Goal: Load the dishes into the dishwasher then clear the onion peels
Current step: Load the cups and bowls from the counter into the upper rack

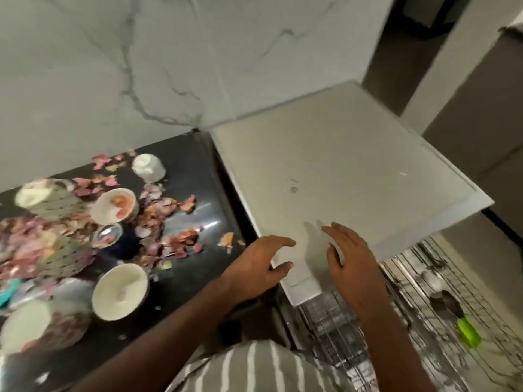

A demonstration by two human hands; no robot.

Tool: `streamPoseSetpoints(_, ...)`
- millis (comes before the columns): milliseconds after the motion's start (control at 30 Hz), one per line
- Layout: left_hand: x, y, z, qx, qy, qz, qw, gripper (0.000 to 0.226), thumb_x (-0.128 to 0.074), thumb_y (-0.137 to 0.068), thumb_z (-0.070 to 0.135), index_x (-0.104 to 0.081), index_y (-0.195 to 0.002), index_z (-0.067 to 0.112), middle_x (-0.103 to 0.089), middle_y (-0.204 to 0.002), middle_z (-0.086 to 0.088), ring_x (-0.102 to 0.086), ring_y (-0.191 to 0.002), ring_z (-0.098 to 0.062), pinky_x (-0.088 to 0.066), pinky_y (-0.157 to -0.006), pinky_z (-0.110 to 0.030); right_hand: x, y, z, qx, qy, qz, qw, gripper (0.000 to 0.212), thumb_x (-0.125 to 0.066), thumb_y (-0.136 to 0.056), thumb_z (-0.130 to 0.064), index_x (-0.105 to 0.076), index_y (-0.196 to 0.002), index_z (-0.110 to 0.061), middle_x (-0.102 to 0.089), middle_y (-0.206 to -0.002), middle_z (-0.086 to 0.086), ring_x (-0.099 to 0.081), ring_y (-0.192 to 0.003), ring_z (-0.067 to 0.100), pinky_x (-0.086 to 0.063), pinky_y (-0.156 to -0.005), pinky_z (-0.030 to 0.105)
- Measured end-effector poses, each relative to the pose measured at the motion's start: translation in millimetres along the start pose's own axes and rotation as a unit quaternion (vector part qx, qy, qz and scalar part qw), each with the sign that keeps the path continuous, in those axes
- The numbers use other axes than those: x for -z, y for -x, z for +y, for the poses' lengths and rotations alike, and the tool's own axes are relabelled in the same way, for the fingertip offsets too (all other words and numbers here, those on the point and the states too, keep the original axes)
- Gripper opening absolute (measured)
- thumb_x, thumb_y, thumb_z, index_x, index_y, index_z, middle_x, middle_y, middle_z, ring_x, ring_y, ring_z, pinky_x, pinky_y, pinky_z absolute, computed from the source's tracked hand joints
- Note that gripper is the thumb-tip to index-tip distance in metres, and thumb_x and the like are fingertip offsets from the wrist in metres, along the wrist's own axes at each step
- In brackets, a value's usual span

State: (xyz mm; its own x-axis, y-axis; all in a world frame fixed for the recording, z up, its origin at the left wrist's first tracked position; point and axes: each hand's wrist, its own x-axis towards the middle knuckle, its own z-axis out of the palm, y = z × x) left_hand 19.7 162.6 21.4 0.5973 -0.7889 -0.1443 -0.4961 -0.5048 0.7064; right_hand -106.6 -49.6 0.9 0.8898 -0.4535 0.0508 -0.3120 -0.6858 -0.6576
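White ceramic bowls (120, 290) sit scattered on the glossy black countertop (186, 176), ringed by papery pink and purple onion peels (158, 222); none is loaded yet. Both hands hang above the near corner of the pale grey dishwasher top (339, 171), holding nothing. The left hand (260, 267) has its fingers spread and loosely bent over the edge, and the right hand (348, 264) is flat with its fingers relaxed. Below them the pulled-out wire dish rack (353, 329) shows, with a green-handled utensil (464, 326) lying in it.

I judge the bowls rigid, breakable and probably slick with residue, so each is best taken by the rim, thumb inside and fingers under the wall, one at a time. The peels look feather-light and brittle; they should be swept together with a cupped palm, since pinching single flakes would scatter them.
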Motion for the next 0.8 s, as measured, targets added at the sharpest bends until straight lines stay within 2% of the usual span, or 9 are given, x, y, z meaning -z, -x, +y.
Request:
streamPoseSetpoints(100, 27, 22, -20, 0.037, -0.013, 0.063, 0.997, 0.048, -0.069, -0.097, 0.036, -0.058, -0.143, 0.03, -0.062, -0.138, 0.01, -0.052, -0.116, 0.001, -0.05, -0.103, -0.026, -22, -20, -44, 0.06, -0.008, -0.052, 0.997, 0.038, -0.062, -0.103, -0.015, -0.066, -0.14, -0.024, -0.06, -0.147, -0.001, -0.055, -0.135, 0.02, -0.036, -0.113, 0.029)
streamPoseSetpoints(233, 63, 62, -39, 0.081, -0.088, 0.153, 0.981, 0.045, -0.071, -0.094, 0.026, -0.063, -0.138, 0.018, -0.066, -0.134, -0.002, -0.056, -0.128, -0.021, -0.042, -0.113, -0.034, -51, -35, -94, 0.142, -0.047, -0.132, 0.98, 0.037, -0.065, -0.102, -0.019, -0.067, -0.137, -0.029, -0.063, -0.141, -0.009, -0.056, -0.132, 0.009, -0.042, -0.115, 0.031)
streamPoseSetpoints(333, 87, 97, -54, 0.134, -0.181, 0.219, 0.949, 0.053, -0.073, -0.092, 0.032, -0.059, -0.142, 0.02, -0.06, -0.145, -0.001, -0.047, -0.141, -0.026, -0.031, -0.12, -0.04, -70, -39, -119, 0.182, -0.074, -0.195, 0.961, 0.037, -0.067, -0.101, -0.023, -0.065, -0.136, -0.035, -0.063, -0.135, -0.021, -0.056, -0.125, -0.006, -0.04, -0.109, 0.013)
streamPoseSetpoints(467, 104, 138, -78, 0.321, -0.227, 0.172, 0.903, 0.091, -0.071, -0.089, 0.057, -0.024, -0.162, 0.027, -0.021, -0.172, -0.003, -0.007, -0.161, -0.03, -0.009, -0.129, -0.052, -93, -38, -138, 0.184, -0.087, -0.269, 0.941, 0.037, -0.065, -0.102, -0.031, -0.064, -0.137, -0.043, -0.058, -0.135, -0.035, -0.052, -0.128, -0.014, -0.038, -0.105, 0.005)
streamPoseSetpoints(533, 109, 152, -92, 0.395, -0.219, 0.126, 0.883, 0.112, -0.074, -0.084, 0.064, -0.009, -0.165, 0.024, -0.005, -0.175, -0.011, 0.004, -0.161, -0.036, -0.006, -0.129, -0.057, -103, -37, -144, 0.191, -0.077, -0.292, 0.934, 0.036, -0.064, -0.102, -0.035, -0.062, -0.136, -0.048, -0.053, -0.132, -0.045, -0.046, -0.128, -0.021, -0.035, -0.103, 0.002)
streamPoseSetpoints(600, 111, 164, -103, 0.446, -0.196, 0.09, 0.869, 0.128, -0.08, -0.079, 0.065, 0.001, -0.166, 0.02, 0.005, -0.174, -0.016, 0.008, -0.161, -0.041, -0.005, -0.128, -0.058, -108, -37, -150, 0.193, -0.071, -0.309, 0.929, 0.036, -0.063, -0.102, -0.039, -0.06, -0.136, -0.05, -0.054, -0.132, -0.042, -0.047, -0.127, -0.019, -0.038, -0.104, 0.008)
streamPoseSetpoints(633, 112, 167, -109, 0.461, -0.178, 0.082, 0.866, 0.132, -0.083, -0.077, 0.064, 0.004, -0.166, 0.019, 0.004, -0.174, -0.018, 0.005, -0.16, -0.043, -0.008, -0.128, -0.057, -109, -37, -152, 0.192, -0.073, -0.313, 0.927, 0.036, -0.062, -0.103, -0.04, -0.06, -0.137, -0.05, -0.057, -0.131, -0.038, -0.051, -0.126, -0.015, -0.042, -0.104, 0.013)
streamPoseSetpoints(700, 115, 173, -114, 0.461, -0.146, 0.091, 0.871, 0.133, -0.087, -0.075, 0.06, 0.001, -0.166, 0.017, -0.011, -0.171, -0.02, -0.014, -0.158, -0.042, -0.021, -0.127, -0.054, -110, -37, -157, 0.19, -0.081, -0.316, 0.926, 0.034, -0.063, -0.103, -0.039, -0.062, -0.136, -0.047, -0.061, -0.13, -0.031, -0.057, -0.123, -0.008, -0.049, -0.105, 0.022)
streamPoseSetpoints(800, 119, 176, -111, 0.413, -0.077, 0.174, 0.89, 0.12, -0.087, -0.073, 0.06, -0.017, -0.163, 0.021, -0.037, -0.159, -0.009, -0.041, -0.143, -0.031, -0.04, -0.118, -0.045, -107, -34, -160, 0.187, -0.093, -0.308, 0.928, 0.034, -0.063, -0.103, -0.038, -0.063, -0.135, -0.048, -0.063, -0.13, -0.029, -0.059, -0.123, -0.006, -0.051, -0.104, 0.023)
